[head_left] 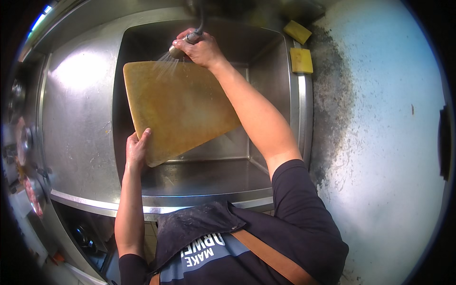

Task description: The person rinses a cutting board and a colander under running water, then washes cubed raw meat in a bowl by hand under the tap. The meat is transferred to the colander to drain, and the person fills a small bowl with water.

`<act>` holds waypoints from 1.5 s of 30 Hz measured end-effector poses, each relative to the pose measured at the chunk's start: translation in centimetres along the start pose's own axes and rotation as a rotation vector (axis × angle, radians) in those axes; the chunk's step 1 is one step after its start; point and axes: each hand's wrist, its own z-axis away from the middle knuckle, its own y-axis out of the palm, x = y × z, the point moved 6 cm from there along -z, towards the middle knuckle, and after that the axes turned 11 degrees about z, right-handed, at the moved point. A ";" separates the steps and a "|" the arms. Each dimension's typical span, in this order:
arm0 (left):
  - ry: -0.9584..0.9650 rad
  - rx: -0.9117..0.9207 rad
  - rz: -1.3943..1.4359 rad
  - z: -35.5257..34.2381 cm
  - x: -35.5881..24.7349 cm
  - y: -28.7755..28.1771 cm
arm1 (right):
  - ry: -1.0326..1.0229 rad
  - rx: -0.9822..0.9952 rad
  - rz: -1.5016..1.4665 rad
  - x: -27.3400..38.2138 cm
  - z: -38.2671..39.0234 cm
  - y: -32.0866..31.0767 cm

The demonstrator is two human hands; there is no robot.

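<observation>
At the far left, blurred dishes (28, 137) stand along the rim of the view, too small and bent to tell apart. Next comes the bare steel counter (78, 133), with a bright glare near its top. The left hand (136, 148) is closed on the left edge of the board (183, 111), near its lower corner: the thumb lies on the upper face, the fingers mostly hidden beneath. The board, yellow-brown and wet, is held tilted over the sink (266, 71). Water (165, 64) fans from the sprayer (178, 50) onto the board's far edge. The right hand (205, 50) is wrapped around the sprayer, its forearm crossing above the board's right part. Below, the person wears a dark apron (197, 221) with a brown strap (270, 254). Two yellow sponges (301, 61) sit at the sink's far right corner, beside the stained pale wall (389, 123).
</observation>
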 end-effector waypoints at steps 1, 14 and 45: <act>0.000 -0.003 -0.003 -0.1 0.1 0.0 | -0.009 -0.017 0.009 0.3 0.1 -0.1; 0.011 -0.012 0.008 -0.1 0.3 -0.1 | -0.036 -0.024 0.018 0.4 0.0 0.1; 0.028 0.009 0.074 -0.1 0.5 0.1 | 0.231 0.153 0.595 -1.3 0.3 -7.9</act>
